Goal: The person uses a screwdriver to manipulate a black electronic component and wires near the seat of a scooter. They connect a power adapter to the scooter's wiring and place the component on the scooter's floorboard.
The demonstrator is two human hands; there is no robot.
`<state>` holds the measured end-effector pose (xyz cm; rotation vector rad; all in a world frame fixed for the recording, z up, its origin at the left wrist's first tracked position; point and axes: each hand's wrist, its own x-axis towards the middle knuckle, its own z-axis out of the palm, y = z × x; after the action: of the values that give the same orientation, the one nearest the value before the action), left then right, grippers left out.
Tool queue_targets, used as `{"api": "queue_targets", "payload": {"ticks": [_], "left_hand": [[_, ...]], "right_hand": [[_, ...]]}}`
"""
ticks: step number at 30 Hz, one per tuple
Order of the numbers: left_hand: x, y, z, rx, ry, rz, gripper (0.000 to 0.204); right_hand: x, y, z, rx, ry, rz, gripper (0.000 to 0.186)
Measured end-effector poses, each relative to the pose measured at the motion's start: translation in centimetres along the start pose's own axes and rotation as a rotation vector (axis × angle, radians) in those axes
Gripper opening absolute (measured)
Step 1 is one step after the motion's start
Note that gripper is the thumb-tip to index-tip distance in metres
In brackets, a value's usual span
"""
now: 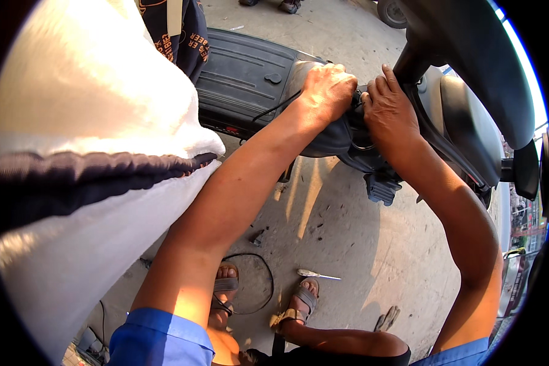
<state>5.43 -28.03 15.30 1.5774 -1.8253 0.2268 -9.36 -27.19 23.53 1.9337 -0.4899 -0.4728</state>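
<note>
Both my arms reach forward to the front of a grey and black scooter-like vehicle, over a dark housing. My left hand is closed, knuckles up, at the edge of this housing; what its fingers hold is hidden beneath them. Just to the right, my right hand bends its thumb and nearer fingers in toward the same spot, while an outer finger sticks out straight. Whatever lies between those fingertips cannot be made out. A thin black cable runs out left of my left wrist.
A ribbed black footboard extends left. A large white cloth-like sheet fills the left side. Dark curved bodywork rises at the right. On the concrete floor lie a screwdriver by my sandalled foot, a black cable loop and gloves.
</note>
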Motion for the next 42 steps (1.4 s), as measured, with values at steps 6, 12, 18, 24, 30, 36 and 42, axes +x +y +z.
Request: {"api": "queue_targets", "payload": {"ticks": [6, 12, 18, 24, 30, 36, 42], "left_hand": [[1.2, 1.7, -0.9, 0.053, -0.135, 0.04, 0.011], [2.7, 1.1, -1.4, -0.086, -0.19, 0.018, 0.01], [2.4, 0.6, -0.7, -0.088, -0.163, 0.065, 0.008], [3.2, -0.4, -0.3, -0.143, -0.207, 0.022, 0.016], [3.1, 0.6, -0.4, -0.13, -0.24, 0.021, 0.012], [3.1, 0.3, 0.3, -0.125, -0.225, 0.038, 0.009], [0.8, 0.4, -1.2, -0.005, -0.059, 0.01, 0.039]], "right_hand": [[-1.3, -1.2, 1.4, -0.003, 0.087, 0.042, 0.044], [-1.9, -2.0, 1.9, 0.102, 0.137, 0.082, 0.047], [-2.1, -1.6, 1.3, 0.065, 0.105, 0.045, 0.047], [-2.3, -1.5, 1.0, 0.055, 0.087, 0.03, 0.048], [-2.4, -1.6, 0.7, -0.01, 0.042, 0.033, 0.046], [-2.3, -1.8, 1.4, 0.051, 0.094, 0.05, 0.044], [-2.3, -2.1, 1.5, 0.082, 0.246, 0.149, 0.038]]}}
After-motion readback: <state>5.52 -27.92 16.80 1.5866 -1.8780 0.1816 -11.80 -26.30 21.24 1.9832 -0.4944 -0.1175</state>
